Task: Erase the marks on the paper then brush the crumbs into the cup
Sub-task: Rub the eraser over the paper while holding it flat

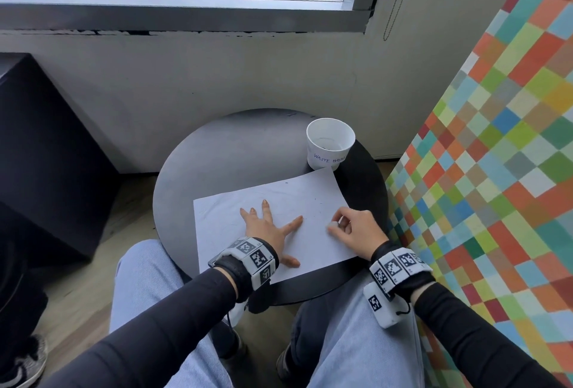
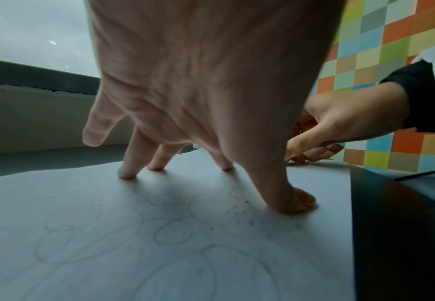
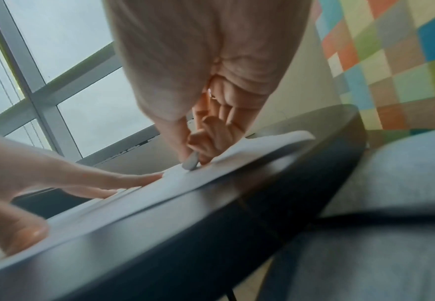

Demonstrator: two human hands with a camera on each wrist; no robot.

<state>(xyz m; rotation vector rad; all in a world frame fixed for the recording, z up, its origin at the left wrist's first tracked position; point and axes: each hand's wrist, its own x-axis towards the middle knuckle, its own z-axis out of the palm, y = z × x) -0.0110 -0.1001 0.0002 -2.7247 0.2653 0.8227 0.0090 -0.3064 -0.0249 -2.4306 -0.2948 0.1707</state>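
Left hand [image 1: 266,227] lies spread, fingers straight, pressing the paper [image 1: 279,201] flat on the round dark desk [image 1: 217,155]. Beyond the desk are a grey wall and a window; a chequered multicoloured panel stands to the right. The paper cup [image 1: 329,143], its lettering partly cut off, stands at the sheet's far corner. The right hand [image 1: 356,231] pinches a small pale eraser [image 1: 332,224] against the paper, mostly hidden by fingers. Faint looping marks [image 2: 170,234] and dark crumbs [image 2: 237,213] show only from the left wrist.
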